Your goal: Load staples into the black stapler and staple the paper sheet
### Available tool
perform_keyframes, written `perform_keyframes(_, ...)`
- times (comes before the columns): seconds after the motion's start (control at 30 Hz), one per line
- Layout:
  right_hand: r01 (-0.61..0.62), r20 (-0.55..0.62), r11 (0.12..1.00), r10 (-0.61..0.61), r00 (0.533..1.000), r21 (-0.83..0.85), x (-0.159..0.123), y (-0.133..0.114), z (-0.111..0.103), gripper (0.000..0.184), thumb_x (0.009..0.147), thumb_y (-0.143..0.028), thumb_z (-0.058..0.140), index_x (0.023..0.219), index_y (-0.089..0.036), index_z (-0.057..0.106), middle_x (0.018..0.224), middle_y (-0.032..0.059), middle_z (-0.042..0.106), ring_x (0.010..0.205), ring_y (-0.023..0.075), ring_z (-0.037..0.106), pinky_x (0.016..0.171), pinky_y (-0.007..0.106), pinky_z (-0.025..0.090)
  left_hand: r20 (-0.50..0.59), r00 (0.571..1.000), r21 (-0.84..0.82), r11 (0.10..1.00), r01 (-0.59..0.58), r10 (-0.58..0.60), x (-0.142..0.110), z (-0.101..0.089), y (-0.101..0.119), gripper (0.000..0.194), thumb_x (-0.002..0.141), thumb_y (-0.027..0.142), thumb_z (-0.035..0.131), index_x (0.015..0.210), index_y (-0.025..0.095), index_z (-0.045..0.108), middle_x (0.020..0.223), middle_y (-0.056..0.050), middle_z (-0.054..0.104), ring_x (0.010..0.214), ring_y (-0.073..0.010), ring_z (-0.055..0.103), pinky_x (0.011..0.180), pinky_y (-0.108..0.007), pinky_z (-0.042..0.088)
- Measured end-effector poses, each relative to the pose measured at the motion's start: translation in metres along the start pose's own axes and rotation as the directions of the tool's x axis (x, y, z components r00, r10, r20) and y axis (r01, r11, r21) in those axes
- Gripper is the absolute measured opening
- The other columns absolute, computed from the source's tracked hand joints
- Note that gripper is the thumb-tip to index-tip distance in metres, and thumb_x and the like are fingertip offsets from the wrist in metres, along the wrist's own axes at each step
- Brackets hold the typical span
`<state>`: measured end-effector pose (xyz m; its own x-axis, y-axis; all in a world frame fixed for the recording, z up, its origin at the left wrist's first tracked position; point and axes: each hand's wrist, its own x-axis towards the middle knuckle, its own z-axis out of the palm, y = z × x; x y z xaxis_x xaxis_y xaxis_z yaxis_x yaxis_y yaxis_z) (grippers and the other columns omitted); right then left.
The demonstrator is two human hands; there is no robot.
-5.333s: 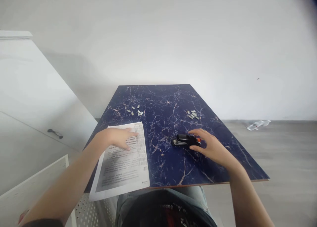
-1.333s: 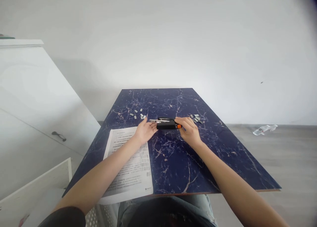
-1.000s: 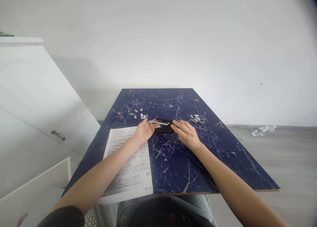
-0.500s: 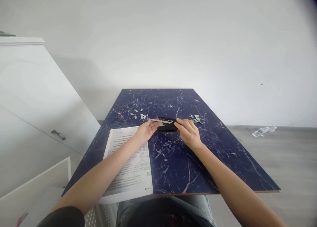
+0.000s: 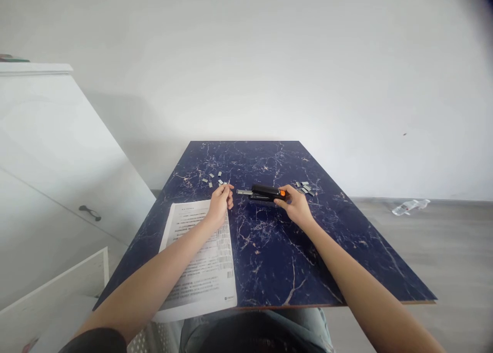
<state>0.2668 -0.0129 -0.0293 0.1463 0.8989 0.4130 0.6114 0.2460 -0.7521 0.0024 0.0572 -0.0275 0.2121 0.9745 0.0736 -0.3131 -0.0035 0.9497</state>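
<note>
So from the head view, the right hand (image 5: 296, 205) has a black stapler (image 5: 265, 191) gripped by its back end, fingers wrapped round it with the thumb on the near side, and my guess is that it's held there so the front stays out of the way of the fingers. The stapler is over the middle of the counter (image 5: 265, 260), nose pointing left toward the left hand (image 5: 220, 203). There's a dark shadow under it, so it looks lifted a bit, but I can't swear it isn't touching. The left hand is curled up with thumb and fingertips pressed together, right by the loose staple strips (image 5: 210, 179) on that side; whether there's a strip pinched in there is too small to tell. Another little heap of staple strips (image 5: 304, 188) lies beyond the right hand, probably off to the side just to keep the middle free. The printed paper (image 5: 211, 263) lies under the left forearm, its near edge hanging past the counter, so it seems parked for now. As for looks, the stapler's body is plain black with an orange patch at the rear, and a thin silvery metal track sticks out the front, well beyond the top cover.
</note>
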Motion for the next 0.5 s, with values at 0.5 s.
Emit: perform_keyframes(0.5,-0.103,0.193,0.994,0.093,0.977,0.041,-0.002,0.009,0.013,0.024,0.075,-0.037,0.073,0.09,-0.023,0.061,0.073,-0.0036,0.059,0.066,0.0164,0.052,0.064,0.028,0.04,0.189,0.962,0.255,0.936,-0.244,0.199,-0.015,0.009,0.013,0.036,0.101,0.046,0.048,0.127,0.021,0.051,0.105,-0.008,0.072,0.052,-0.0089,0.058,0.043,-0.022,0.044)
